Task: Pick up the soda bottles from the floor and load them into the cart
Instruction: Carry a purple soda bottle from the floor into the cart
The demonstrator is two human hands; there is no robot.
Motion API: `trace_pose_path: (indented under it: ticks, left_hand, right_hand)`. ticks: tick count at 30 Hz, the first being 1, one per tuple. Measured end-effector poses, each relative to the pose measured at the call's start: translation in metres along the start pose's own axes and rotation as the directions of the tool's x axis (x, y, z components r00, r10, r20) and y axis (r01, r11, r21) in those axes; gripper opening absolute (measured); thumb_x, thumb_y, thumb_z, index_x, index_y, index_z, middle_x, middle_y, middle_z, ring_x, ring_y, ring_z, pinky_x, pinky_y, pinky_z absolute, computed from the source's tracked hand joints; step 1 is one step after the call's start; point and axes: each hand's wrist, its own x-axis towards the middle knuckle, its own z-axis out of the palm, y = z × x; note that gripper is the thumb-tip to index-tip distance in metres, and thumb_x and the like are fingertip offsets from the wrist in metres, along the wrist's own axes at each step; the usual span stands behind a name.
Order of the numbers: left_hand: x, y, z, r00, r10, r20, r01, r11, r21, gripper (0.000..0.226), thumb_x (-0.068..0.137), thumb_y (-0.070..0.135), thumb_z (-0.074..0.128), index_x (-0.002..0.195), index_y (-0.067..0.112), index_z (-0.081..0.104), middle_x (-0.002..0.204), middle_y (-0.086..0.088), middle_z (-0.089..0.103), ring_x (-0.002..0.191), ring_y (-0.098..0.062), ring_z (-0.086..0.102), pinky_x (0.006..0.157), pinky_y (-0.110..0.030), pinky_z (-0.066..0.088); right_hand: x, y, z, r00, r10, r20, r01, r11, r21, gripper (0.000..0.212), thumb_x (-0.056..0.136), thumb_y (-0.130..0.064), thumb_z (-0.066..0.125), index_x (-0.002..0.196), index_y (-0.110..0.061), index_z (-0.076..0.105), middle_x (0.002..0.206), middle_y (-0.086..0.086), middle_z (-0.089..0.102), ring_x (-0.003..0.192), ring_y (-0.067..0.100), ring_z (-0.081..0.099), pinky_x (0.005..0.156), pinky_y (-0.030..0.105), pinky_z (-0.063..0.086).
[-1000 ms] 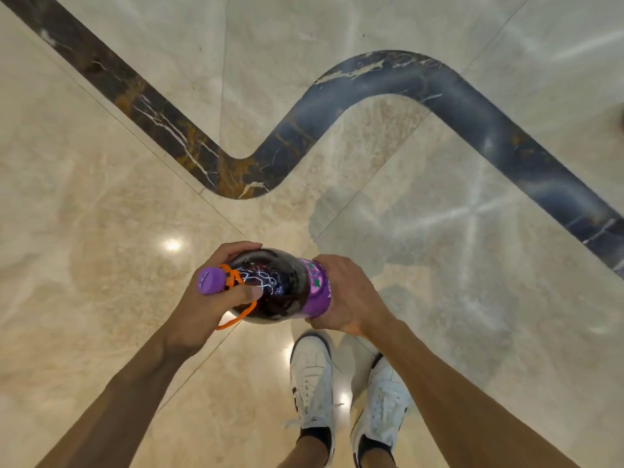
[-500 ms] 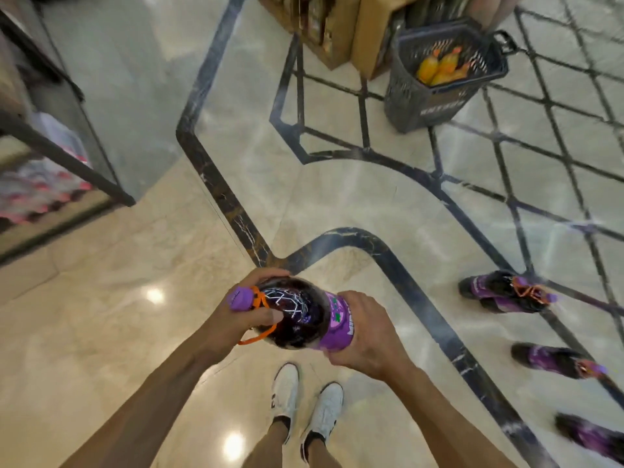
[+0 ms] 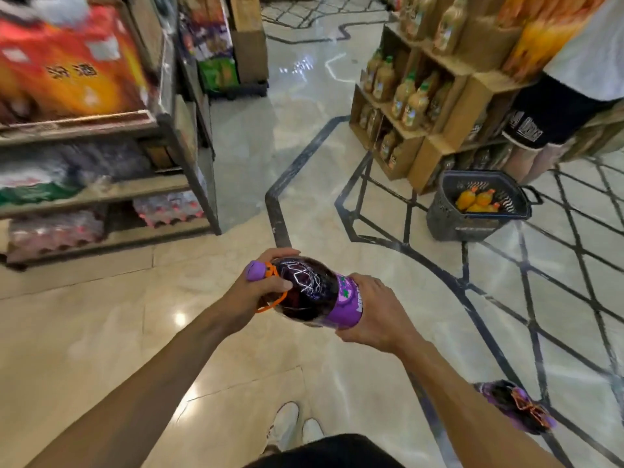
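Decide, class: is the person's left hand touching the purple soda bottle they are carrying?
Touching. The head view shows the left hand wrapped around the neck of the soda bottle, fingers over the dark plastic.

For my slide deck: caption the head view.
Both hands, left hand and right hand, carry a purple soda bottle toward the basket.

Bare forearms, white shoes (image 3: 287, 425), dark shorts (image 3: 324, 452)

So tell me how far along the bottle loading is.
Done: the cart holds orange bottles; no purple one shows in it. In hand: a purple bottle, held sideways, left hand at the neck, right hand at the base. Left: another purple bottle on the floor, lower right.
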Motion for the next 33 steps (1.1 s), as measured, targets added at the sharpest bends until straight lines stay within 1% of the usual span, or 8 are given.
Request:
trace_pose_path:
  ticks: [4,7,9,13,16,23,28,33]
  left_hand:
    - [-0.046,0.009,-0.018,0.981,0.053,-0.188,-0.052,0.999,0.006,0.066,0.059,0.033,0.077,0.124,0.028,0.065,0.125,-0.002,0.070,0.118,-0.028,0.065,0.095,-0.041,0.057]
    - [-0.088,0.013,-0.044,0.939,0.087,-0.331,-0.099,0.995,-0.017,0.066,0.059,0.033,0.078,0.124,0.032,0.066,0.126,-0.002,0.069,0.120,-0.030,0.063,0.098,-0.048,0.056]
    - [-0.120,0.013,-0.065,0.899,0.116,-0.422,-0.140,0.990,-0.026,0.064,0.060,0.032,0.079,0.122,0.034,0.067,0.125,-0.003,0.069,0.120,-0.032,0.063,0.101,-0.053,0.054]
    - [-0.197,0.010,-0.108,0.769,0.153,-0.621,-0.221,0.975,-0.033,0.067,0.061,0.030,0.079,0.126,0.029,0.064,0.128,-0.007,0.067,0.121,-0.033,0.064,0.102,-0.058,0.052]
    - [-0.255,0.007,-0.137,0.666,0.162,-0.728,-0.269,0.963,-0.031,0.072,0.058,0.030,0.080,0.128,0.025,0.062,0.128,-0.009,0.067,0.119,-0.033,0.065,0.098,-0.052,0.056]
    - [-0.380,-0.012,-0.186,0.425,0.160,-0.891,-0.384,0.923,-0.018,0.073,0.057,0.028,0.079,0.128,0.023,0.063,0.130,-0.011,0.067,0.120,-0.036,0.064,0.096,-0.051,0.053]
    - [-0.471,-0.021,-0.212,0.312,0.149,-0.938,-0.418,0.908,0.005,0.072,0.059,0.029,0.079,0.129,0.024,0.063,0.131,-0.013,0.066,0.121,-0.038,0.063,0.099,-0.053,0.051]
    - [-0.545,-0.030,-0.229,0.159,0.136,-0.978,-0.466,0.883,0.047,0.082,0.055,0.030,0.086,0.132,0.019,0.061,0.134,-0.019,0.064,0.120,-0.040,0.063,0.096,-0.045,0.055]
  right_hand:
    - [0.025,-0.036,-0.002,0.984,-0.163,0.079,0.163,0.987,-0.005,0.085,0.052,-0.061,0.091,0.124,-0.041,0.050,0.109,-0.021,0.060,0.097,0.004,0.061,0.080,0.021,0.057]
    - [0.052,-0.081,0.006,0.944,-0.291,0.159,0.299,0.954,-0.028,0.078,0.051,-0.061,0.089,0.115,-0.046,0.047,0.104,-0.023,0.057,0.087,-0.001,0.056,0.071,0.011,0.042]
    - [0.071,-0.117,0.017,0.899,-0.380,0.217,0.398,0.916,-0.043,0.077,0.050,-0.060,0.087,0.116,-0.042,0.050,0.106,-0.021,0.058,0.087,0.000,0.053,0.071,0.014,0.037]
    - [0.102,-0.204,0.054,0.763,-0.555,0.330,0.595,0.804,-0.023,0.081,0.051,-0.061,0.088,0.120,-0.037,0.054,0.107,-0.017,0.058,0.094,0.003,0.055,0.073,0.017,0.042]
    - [0.108,-0.269,0.090,0.670,-0.642,0.374,0.685,0.729,0.025,0.080,0.050,-0.060,0.089,0.119,-0.039,0.054,0.106,-0.021,0.058,0.096,0.002,0.058,0.076,0.016,0.051]
    - [0.093,-0.410,0.162,0.428,-0.791,0.438,0.856,0.510,0.085,0.078,0.054,-0.052,0.092,0.122,-0.036,0.056,0.110,-0.017,0.060,0.101,0.004,0.057,0.077,0.008,0.041]
    - [0.065,-0.502,0.213,0.268,-0.848,0.458,0.921,0.365,0.137,0.077,0.053,-0.059,0.088,0.120,-0.039,0.055,0.108,-0.019,0.060,0.098,0.005,0.058,0.081,0.021,0.054]
    - [0.039,-0.588,0.262,0.075,-0.891,0.448,0.952,0.198,0.233,0.075,0.053,-0.058,0.086,0.119,-0.039,0.056,0.102,-0.023,0.056,0.090,-0.001,0.051,0.072,0.007,0.037]
